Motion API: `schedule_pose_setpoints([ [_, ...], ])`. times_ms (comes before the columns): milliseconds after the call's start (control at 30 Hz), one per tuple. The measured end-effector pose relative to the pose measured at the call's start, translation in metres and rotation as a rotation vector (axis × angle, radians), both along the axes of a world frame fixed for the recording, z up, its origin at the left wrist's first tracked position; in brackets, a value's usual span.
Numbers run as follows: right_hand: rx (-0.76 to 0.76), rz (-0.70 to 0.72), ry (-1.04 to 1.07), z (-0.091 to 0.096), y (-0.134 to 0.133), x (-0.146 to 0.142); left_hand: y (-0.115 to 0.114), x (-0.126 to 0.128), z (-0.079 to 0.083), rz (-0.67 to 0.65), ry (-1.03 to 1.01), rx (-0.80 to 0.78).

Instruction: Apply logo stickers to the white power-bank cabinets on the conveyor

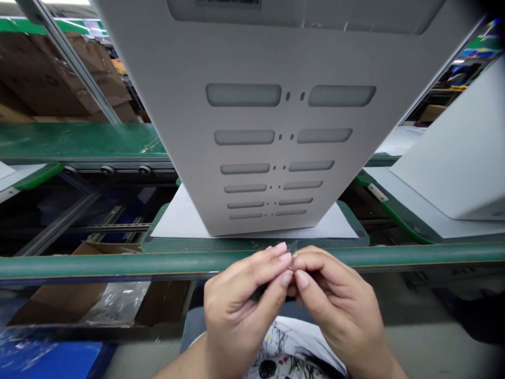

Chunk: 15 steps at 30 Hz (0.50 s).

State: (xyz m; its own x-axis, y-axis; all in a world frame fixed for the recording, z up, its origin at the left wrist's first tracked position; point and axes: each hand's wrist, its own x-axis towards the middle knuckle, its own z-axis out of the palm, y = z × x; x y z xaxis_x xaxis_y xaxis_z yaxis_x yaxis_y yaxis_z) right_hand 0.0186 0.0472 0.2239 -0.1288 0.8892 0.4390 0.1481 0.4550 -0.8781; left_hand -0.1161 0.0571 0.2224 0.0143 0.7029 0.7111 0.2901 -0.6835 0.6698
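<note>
My left hand and my right hand meet in front of the green rail, fingertips pinched together. Between them a small clear piece of film pokes up; the rest of it is hidden by my fingers. Just beyond my hands stands a tall white panel-like cabinet with rows of rounded slots and small holes. Its lower end rests on a white sheet over a green pallet. Neither hand touches the cabinet.
A green-topped rail runs across in front of me. Another white cabinet stands on a pallet at right. Below left sits an open carton with clear plastic bags. Large cardboard boxes are stacked behind the far green belt.
</note>
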Motion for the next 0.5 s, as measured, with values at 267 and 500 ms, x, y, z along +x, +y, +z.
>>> schedule_pose_setpoints([
  [267, -0.043, 0.036, 0.025, -0.0032, -0.0003, 0.0013, 0.0015, -0.0051, -0.0055, 0.014, 0.005, -0.016],
  [500, 0.007, -0.014, -0.003, 0.0002, 0.0005, -0.0032, 0.0022, -0.0063, -0.0055, 0.072, 0.112, 0.12],
])
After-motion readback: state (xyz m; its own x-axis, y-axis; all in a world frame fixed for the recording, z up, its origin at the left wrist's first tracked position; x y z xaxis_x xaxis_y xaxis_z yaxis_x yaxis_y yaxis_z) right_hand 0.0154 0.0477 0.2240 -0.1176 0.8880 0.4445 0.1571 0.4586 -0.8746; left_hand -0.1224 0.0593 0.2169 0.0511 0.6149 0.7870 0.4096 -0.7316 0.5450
